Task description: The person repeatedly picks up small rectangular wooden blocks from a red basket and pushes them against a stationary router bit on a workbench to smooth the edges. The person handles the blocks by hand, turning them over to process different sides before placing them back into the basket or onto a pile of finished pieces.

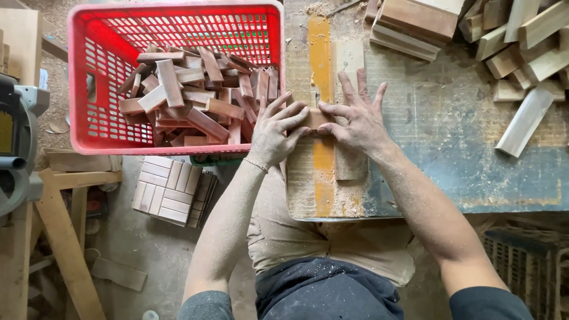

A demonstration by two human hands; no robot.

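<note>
Two dusty hands are pressing one small wooden block on a saw table.

The worktable point(474, 148) is carrying a red crate point(83, 77) of reddish offcuts at its left edge and pale offcuts point(521, 53) at top right. The left hand point(274, 131) and right hand point(358, 121) are lying palm-down with fingers spread, fingertips pinching the block point(315, 118) from both sides; it is sitting flat on the yellow stripe point(322, 172), long axis running left to right.

- Red plastic crate point(89, 89), left of the bench, heaped with reddish wood blocks point(195, 98)
- Pale offcuts point(521, 53) piled at top right
- Stacked block panel point(169, 189) on the floor
- Sawdust-covered bench top point(474, 154)
</note>
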